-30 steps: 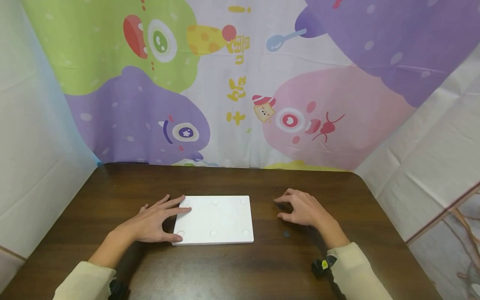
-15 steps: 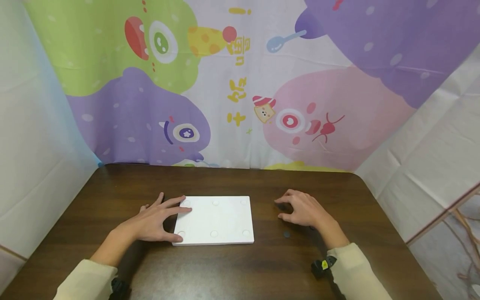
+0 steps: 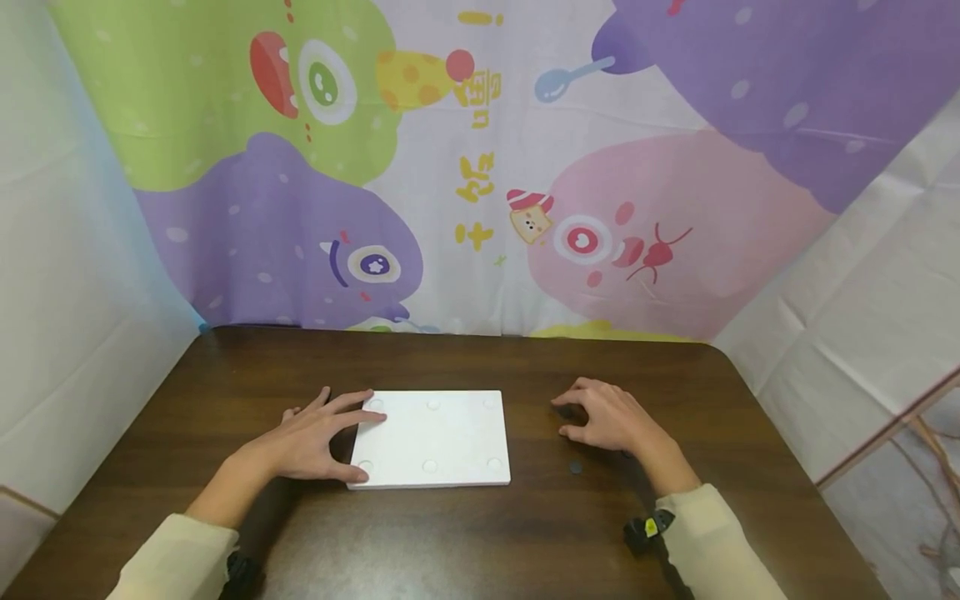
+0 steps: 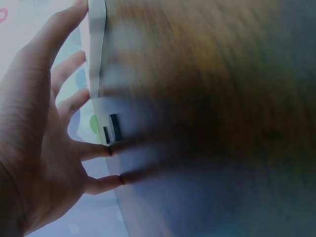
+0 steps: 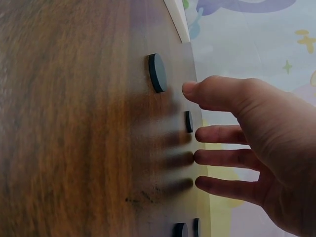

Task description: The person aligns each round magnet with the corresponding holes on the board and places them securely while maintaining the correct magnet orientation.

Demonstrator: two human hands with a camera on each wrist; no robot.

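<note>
l hand point(image 3: 309, 442) splayed on wht board point(image 3: 442, 435), r hand point(image 3: 606, 417) relaxed nr blk disc point(image 3: 575, 467), nothing gripped

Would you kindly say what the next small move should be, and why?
Probably pinch the small dark disc with the right grip: in the right wrist view, it shows between thumb and fingertips, which hold nothing, while the left grip touches the white board.

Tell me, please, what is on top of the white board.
The left grip touches the white board at its left end; six round marks show. The surface under the fingertips is covered.
</note>
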